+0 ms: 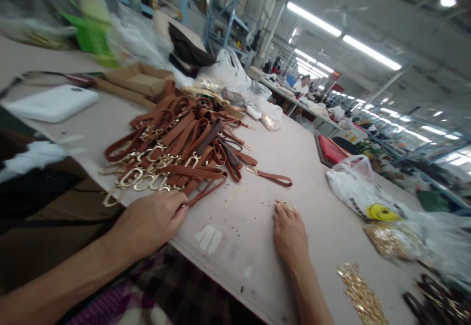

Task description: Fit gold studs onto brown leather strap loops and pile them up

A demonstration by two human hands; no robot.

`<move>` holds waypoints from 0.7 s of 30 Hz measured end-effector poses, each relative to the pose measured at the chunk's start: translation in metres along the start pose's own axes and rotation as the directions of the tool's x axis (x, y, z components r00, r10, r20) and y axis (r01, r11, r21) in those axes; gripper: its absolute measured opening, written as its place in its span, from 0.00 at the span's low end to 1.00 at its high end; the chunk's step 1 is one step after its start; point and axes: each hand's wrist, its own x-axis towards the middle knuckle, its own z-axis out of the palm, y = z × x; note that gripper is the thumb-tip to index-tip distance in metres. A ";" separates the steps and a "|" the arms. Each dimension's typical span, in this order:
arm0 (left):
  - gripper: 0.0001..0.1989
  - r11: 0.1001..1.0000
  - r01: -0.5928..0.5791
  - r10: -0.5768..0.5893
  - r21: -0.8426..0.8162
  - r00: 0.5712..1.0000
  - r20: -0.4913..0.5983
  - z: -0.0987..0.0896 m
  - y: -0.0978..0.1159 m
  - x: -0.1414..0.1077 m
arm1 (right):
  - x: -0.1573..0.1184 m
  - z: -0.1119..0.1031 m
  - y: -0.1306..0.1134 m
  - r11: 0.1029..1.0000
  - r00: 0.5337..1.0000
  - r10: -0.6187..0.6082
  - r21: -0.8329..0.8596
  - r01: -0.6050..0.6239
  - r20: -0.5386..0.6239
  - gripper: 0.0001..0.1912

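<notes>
On the left of the table lies a heap of brown leather wrist straps with gold-coloured rings and clasps. At its near edge my left hand is closed, with a thin brown strap running into its fingers. What its palm holds is hidden. To the right, my right hand rests on the table, its fingers stretched forward and close together. Small gold metal pieces show at its fingertips, lying on the tabletop. A single strap with a gold clasp lies just beyond that hand.
A pile of gold metal parts lies at the right, beside dark straps. Plastic bags line the right side. A cardboard box and a white flat device stand at the left. A person is far back.
</notes>
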 end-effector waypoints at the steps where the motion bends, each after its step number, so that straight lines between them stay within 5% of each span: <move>1: 0.13 0.999 0.031 -0.031 0.007 0.999 0.039 -0.004 0.003 -0.001 | 0.002 0.003 0.001 1.000 1.000 -0.001 0.003 0.001 -0.004 0.19; 5: 0.14 0.907 0.208 -0.138 -0.367 0.968 0.207 -0.011 0.011 -0.010 | 0.004 0.007 0.004 1.000 1.000 -0.007 0.009 0.007 -0.008 0.19; 8: 0.13 0.601 0.384 -0.167 -0.701 0.918 0.360 -0.004 0.016 -0.017 | 0.008 0.004 0.005 1.000 1.000 -0.011 0.018 0.011 -0.002 0.19; 10: 0.12 0.399 0.478 -0.159 -0.783 0.877 0.454 0.002 0.020 -0.021 | 0.015 0.003 0.004 0.999 1.000 -0.009 0.039 0.009 -0.002 0.18; 13: 0.14 0.223 0.543 -0.131 -0.809 0.839 0.527 0.010 0.027 -0.024 | 0.024 0.000 0.003 0.994 0.999 0.025 0.104 -0.023 -0.024 0.16; 18: 0.16 0.191 0.497 -0.145 -0.846 0.867 0.477 0.020 0.042 -0.024 | 0.009 -0.016 -0.015 0.944 0.983 0.164 0.302 -0.133 -0.079 0.14; 20: 0.17 0.206 0.479 -0.151 -0.854 0.877 0.456 0.024 0.050 -0.022 | -0.009 -0.027 -0.035 0.822 0.975 0.218 0.545 -0.164 -0.035 0.14; 21: 0.18 0.216 0.472 -0.141 -0.854 0.881 0.451 0.026 0.054 -0.022 | -0.019 -0.033 -0.048 0.693 0.970 0.241 0.697 -0.184 0.016 0.14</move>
